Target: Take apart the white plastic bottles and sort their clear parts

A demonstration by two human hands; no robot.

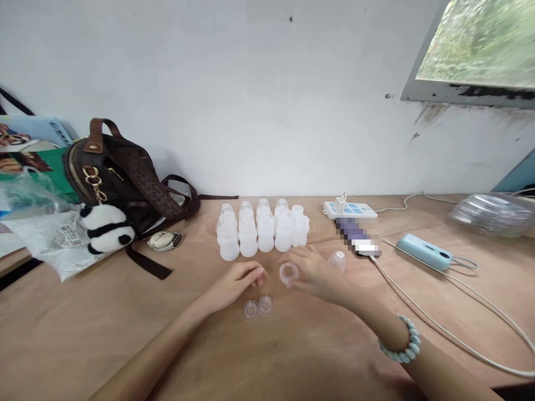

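Several small white plastic bottles point(262, 232) stand in two rows on the wooden table point(292, 345), most with clear caps. My left hand point(236, 284) rests on the table in front of them, fingers curled, nothing visibly in it. My right hand point(311, 273) pinches a clear round cap point(288, 272) between thumb and fingers. Two more clear caps point(258, 307) lie side by side just below my hands. Another clear cap point(337, 259) stands beyond my right hand. A beaded bracelet point(404, 340) is on my right wrist.
A brown handbag point(121, 178) with a panda plush point(106, 227) and plastic bags point(37, 228) sit at the left. A power strip point(350, 210), white cables point(438, 317), a light-blue device point(424, 252) and a clear plastic container point(491, 213) lie at the right. The wall is close behind.
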